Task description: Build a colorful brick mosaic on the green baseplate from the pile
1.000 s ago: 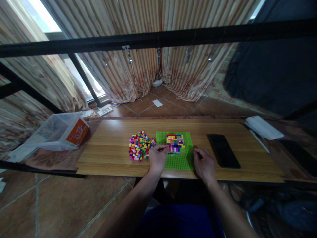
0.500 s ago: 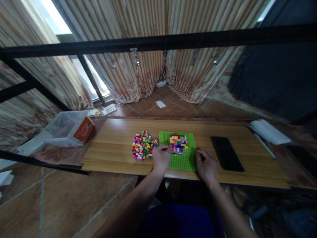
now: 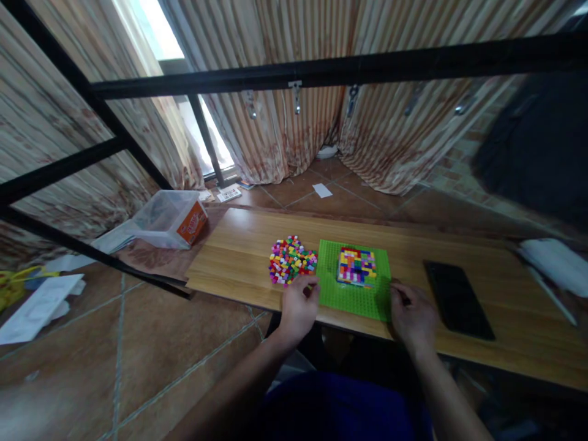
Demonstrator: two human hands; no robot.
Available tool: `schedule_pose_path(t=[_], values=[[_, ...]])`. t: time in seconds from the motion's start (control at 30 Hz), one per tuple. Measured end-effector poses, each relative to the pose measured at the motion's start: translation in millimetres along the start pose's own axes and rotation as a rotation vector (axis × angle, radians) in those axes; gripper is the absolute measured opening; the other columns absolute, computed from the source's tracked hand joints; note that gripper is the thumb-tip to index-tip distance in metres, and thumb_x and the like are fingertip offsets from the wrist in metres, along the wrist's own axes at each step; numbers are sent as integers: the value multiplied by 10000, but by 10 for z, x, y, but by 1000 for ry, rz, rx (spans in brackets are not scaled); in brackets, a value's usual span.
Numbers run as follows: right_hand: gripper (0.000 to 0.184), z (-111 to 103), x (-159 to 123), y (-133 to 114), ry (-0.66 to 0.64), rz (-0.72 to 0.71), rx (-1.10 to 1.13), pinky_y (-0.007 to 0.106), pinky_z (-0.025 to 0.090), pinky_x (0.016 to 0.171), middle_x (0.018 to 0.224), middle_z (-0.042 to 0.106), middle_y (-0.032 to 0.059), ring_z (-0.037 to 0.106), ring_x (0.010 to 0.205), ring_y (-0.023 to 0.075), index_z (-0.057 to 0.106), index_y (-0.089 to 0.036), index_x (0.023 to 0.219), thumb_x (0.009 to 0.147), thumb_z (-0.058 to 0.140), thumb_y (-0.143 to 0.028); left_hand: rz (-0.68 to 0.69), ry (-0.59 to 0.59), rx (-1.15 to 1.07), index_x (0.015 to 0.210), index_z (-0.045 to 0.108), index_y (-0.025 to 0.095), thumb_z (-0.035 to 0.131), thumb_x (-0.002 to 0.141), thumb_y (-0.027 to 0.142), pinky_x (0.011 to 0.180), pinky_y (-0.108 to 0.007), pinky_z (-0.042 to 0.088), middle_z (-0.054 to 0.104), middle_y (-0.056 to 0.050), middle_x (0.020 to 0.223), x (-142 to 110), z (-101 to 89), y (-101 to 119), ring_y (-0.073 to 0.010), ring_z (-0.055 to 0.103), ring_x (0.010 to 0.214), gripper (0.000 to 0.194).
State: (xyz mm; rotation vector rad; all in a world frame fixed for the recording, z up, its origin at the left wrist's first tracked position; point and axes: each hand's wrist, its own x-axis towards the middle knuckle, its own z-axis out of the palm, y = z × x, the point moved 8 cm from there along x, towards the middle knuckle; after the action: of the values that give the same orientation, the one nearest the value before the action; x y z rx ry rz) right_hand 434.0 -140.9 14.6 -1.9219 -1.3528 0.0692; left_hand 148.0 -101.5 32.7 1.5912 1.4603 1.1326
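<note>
Box of clear plastic with an orange panel stands past the left end of the wooden counter. Next, loose coloured bricks lie heaped. Just on their near side, the left hand curls by the left edge of a green baseplate; I cannot tell whether its grip is together. A multicoloured brick block sits on the baseplate's far half. At its right edge is the right hand, fingers bent, grip also unclear. A black phone lies farther right.
</note>
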Motion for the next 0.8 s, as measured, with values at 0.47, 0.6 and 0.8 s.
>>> schedule_pose_path(t=[0.47,0.6,0.8], values=[[391,-22,-1,-35,21,-11,-8,355,484,726,899,707,125,640,779,238,709,-164,873,863,441,-448,167,39,532,1016,691,202,571,856,214,889,-351,550,656,-91,1090,211,-584,-258,-219,648,994,201],[379,-21,-2,-42,16,-12,2,363,487,748,919,708,123,647,812,247,705,-170,878,863,447,-446,240,10,515,1026,695,188,528,889,215,905,-370,550,656,-100,1081,270,-561,-232,-219,641,1004,218],[383,-26,-7,-38,24,-19,0,364,486,738,910,702,121,640,797,245,701,-171,890,875,441,-453,289,23,468,1054,689,191,509,916,227,927,-359,546,651,-100,1093,232,-584,-240,-209,637,1040,230]])
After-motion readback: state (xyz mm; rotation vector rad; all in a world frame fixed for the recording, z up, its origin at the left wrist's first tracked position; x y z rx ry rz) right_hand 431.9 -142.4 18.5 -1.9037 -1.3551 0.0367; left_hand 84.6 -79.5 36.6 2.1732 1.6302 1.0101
